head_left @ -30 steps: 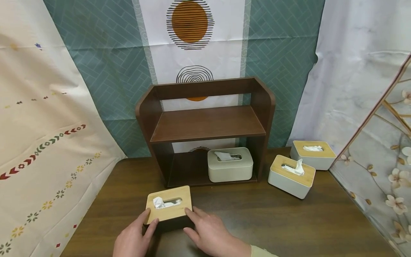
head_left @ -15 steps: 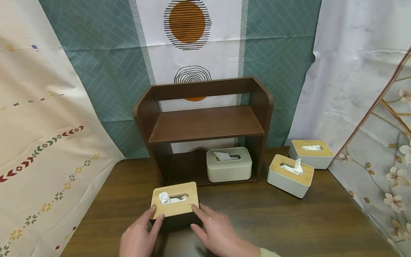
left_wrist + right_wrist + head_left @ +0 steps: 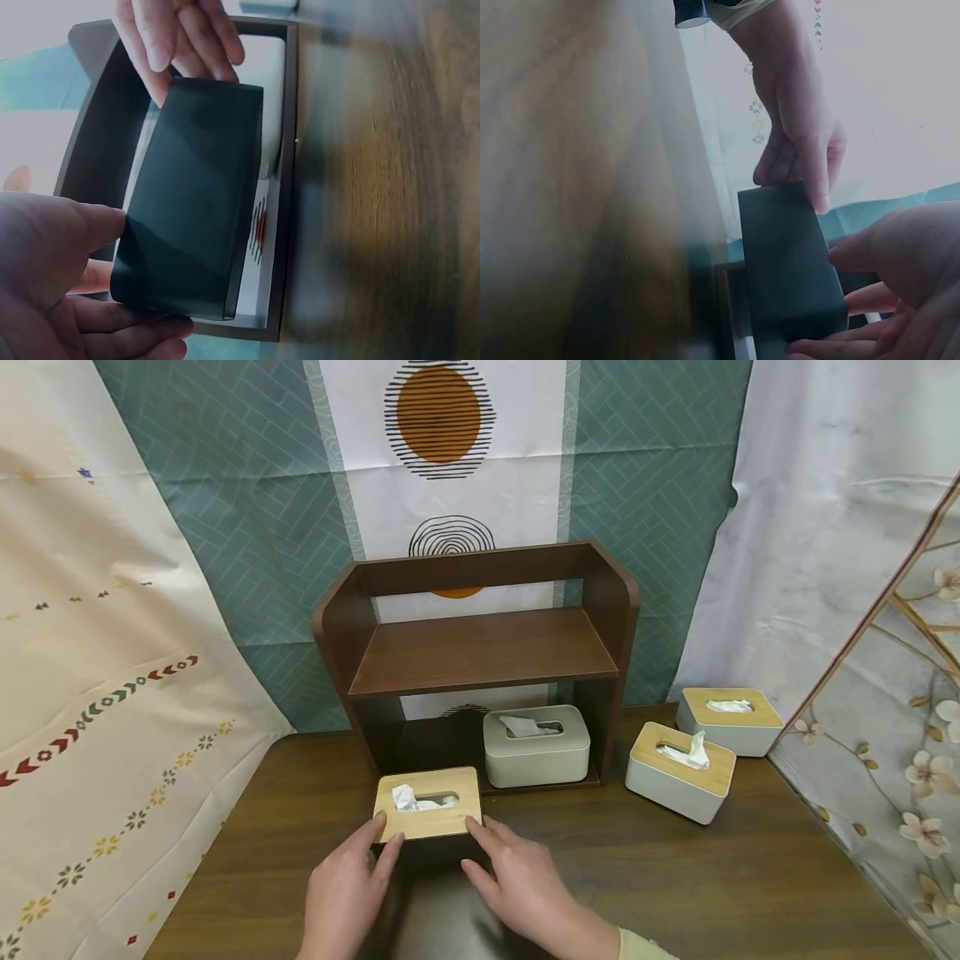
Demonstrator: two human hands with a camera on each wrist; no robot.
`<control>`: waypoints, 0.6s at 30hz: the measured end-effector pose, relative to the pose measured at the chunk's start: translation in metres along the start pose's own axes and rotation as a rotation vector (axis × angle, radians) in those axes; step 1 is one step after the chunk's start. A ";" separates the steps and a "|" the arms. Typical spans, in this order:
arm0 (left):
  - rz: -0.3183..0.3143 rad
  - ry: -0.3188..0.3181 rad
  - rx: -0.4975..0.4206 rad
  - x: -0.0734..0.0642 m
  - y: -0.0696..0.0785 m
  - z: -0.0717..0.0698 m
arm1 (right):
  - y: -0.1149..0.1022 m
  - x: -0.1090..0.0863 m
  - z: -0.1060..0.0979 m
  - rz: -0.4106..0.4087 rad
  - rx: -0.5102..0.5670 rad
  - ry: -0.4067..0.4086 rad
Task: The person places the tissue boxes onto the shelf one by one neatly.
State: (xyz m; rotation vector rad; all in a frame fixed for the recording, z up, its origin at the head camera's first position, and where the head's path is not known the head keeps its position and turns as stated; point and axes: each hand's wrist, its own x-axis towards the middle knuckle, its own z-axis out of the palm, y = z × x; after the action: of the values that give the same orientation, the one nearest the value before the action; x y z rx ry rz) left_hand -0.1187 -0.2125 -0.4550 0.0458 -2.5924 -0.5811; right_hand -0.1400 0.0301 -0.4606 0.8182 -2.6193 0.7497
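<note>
Fingers (image 3: pixel 487 838) hold 1 dark-sided tissue box (image 3: pixel 427 821) between them.

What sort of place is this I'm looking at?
Probably an indoor tabletop setup, perhaps staged: patterned cloths hang behind and beside a wood-grained table, which bears a brown shelf unit and several tissue boxes.

Brown table (image 3: pixel 600 868): we see a shelf unit (image 3: pixel 483 647), a front wood-lidded box (image 3: pixel 671 789) and a rear wood-lidded box (image 3: pixel 750 741).
Lower board (image 3: pixel 442 745): we see a pale box (image 3: pixel 536 762), right of centre.
</note>
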 end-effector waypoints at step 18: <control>0.131 0.098 -0.003 0.032 -0.003 0.031 | 0.018 0.034 -0.001 0.077 0.019 0.099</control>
State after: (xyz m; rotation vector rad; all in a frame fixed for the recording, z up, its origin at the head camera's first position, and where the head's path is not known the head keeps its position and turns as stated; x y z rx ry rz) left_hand -0.1613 -0.2072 -0.4669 -0.0941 -2.4773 -0.5216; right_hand -0.1777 0.0286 -0.4530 0.6709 -2.5712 0.8150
